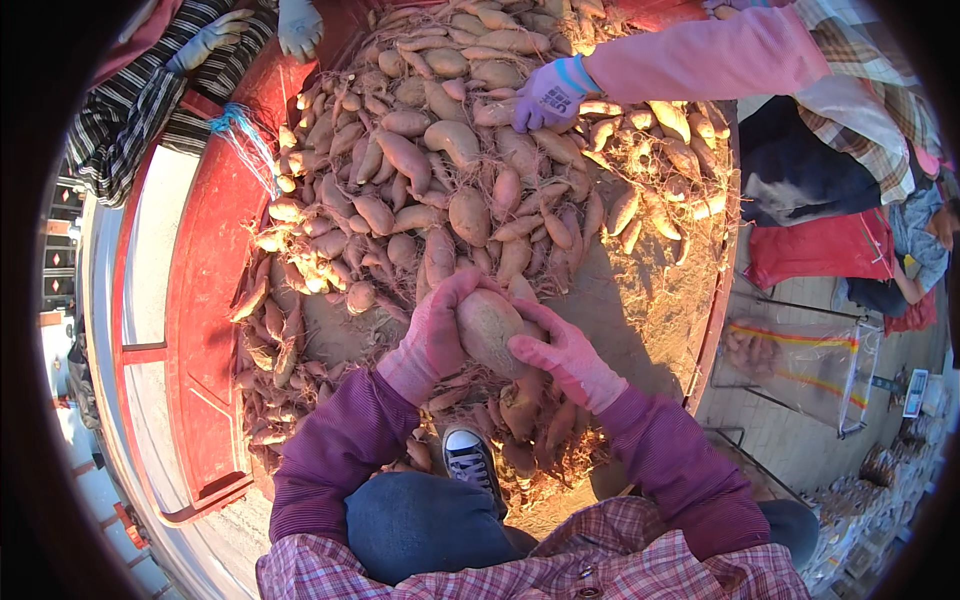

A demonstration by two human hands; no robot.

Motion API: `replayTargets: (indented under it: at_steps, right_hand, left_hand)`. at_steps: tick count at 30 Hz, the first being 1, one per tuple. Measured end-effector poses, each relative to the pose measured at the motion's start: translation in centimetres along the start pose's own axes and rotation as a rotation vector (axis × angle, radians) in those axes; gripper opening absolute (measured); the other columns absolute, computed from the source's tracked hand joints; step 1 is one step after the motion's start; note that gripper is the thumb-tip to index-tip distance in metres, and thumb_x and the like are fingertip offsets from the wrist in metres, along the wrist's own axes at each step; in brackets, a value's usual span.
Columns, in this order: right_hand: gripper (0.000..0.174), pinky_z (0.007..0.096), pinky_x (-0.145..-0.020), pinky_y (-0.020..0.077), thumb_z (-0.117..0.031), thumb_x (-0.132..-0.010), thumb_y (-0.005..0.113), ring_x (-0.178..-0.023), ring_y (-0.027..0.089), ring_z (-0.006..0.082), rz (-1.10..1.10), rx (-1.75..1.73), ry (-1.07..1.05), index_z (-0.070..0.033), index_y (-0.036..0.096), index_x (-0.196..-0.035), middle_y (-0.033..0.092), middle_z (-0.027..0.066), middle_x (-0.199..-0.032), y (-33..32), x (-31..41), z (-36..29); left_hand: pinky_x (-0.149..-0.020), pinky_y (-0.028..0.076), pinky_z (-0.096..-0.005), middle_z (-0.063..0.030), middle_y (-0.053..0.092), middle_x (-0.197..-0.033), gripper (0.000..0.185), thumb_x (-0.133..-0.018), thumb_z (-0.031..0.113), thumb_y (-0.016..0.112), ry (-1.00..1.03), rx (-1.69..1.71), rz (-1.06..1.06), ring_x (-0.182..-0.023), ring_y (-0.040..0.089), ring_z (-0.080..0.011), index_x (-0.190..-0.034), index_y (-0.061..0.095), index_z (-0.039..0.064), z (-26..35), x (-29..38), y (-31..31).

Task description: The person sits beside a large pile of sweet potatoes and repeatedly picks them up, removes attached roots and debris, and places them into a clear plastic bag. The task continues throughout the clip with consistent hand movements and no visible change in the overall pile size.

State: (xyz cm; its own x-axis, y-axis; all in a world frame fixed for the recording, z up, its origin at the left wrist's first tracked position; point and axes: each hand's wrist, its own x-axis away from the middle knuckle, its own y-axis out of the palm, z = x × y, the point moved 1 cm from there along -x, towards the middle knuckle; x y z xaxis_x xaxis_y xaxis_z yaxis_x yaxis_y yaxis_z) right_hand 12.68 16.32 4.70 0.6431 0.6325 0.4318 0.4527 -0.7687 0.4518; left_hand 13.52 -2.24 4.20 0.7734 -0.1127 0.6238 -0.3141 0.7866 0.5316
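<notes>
A large, pale sweet potato (491, 332) is held between my two hands over the near edge of the heap. My left hand (433, 337), in a pink work glove, grips its left side. From the right, my right hand (568, 351), gloved alike, presses thumb and fingers against it. Behind my right fingers, part of another tuber shows, mostly hidden. The heap of sweet potatoes (450, 142), tangled with fine roots, spreads in front of me. Smaller sweet potatoes (281, 401) lie at the lower left, and more tubers (525, 409) lie just below my hands.
A co-worker's purple-gloved hand (551, 94) touches the heap. Another person's grey-gloved hands (300, 30) are at upper left. The red metal side wall (214, 300) bounds the left. Beyond the right edge stand a clear bag on a frame (795, 367) and a red sack (821, 244).
</notes>
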Motion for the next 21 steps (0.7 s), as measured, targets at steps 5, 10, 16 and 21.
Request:
replayTargets:
  at_steps: [5, 10, 16, 21]
  right_hand:
    - [0.073, 0.0310, -0.096, 0.0427, -0.026, -0.080, 0.075, -0.113, 0.050, 0.0178, 0.180, 0.559, -0.056, -0.002, 0.038, -0.138, 0.051, 0.0107, -0.125, 0.1, 0.3, 3.4]
    - [0.068, 0.0301, -0.093, 0.0440, -0.022, -0.079, 0.075, -0.109, 0.053, 0.0165, 0.127, -0.167, 0.114, -0.001, 0.041, -0.134, 0.054, 0.0094, -0.121, -2.6, 0.1, 4.0]
    - [0.068, 0.0301, -0.093, 0.0440, -0.018, -0.077, 0.077, -0.106, 0.054, 0.0167, 0.403, -0.115, 0.016, 0.000, 0.042, -0.132, 0.055, 0.0092, -0.118, -5.9, 1.2, 2.2]
    - [0.079, 0.0333, -0.094, 0.0444, -0.023, -0.067, 0.085, -0.111, 0.052, 0.0227, 0.531, 0.074, -0.065, 0.000, 0.044, -0.130, 0.047, 0.0143, -0.128, -8.3, 1.6, 4.7]
  left_hand:
    - [-0.091, 0.044, -0.0313, -0.0107, 0.057, -0.111, 0.040, -0.096, 0.035, 0.042, 0.009, -0.383, 0.145, -0.104, 0.054, -0.0176, -0.116, 0.052, 0.001, -3.0, 0.6, 0.0]
    - [-0.095, 0.042, -0.0329, -0.0120, 0.051, -0.121, 0.056, -0.091, 0.040, 0.055, -0.063, -0.234, -0.118, -0.114, 0.049, -0.0197, -0.129, 0.046, 0.001, -1.3, 0.7, 0.9]
    - [-0.094, 0.042, -0.0409, -0.0196, 0.050, -0.124, 0.073, -0.078, 0.038, 0.066, 0.350, -1.334, 0.514, -0.113, 0.050, -0.0335, -0.133, 0.039, -0.001, 1.5, -5.7, -6.8]
    - [-0.095, 0.042, -0.0432, -0.0232, 0.050, -0.123, 0.085, -0.072, 0.042, 0.070, 0.227, -1.646, 0.555, -0.115, 0.049, -0.0365, -0.137, 0.035, 0.000, 2.5, -8.7, -7.6]
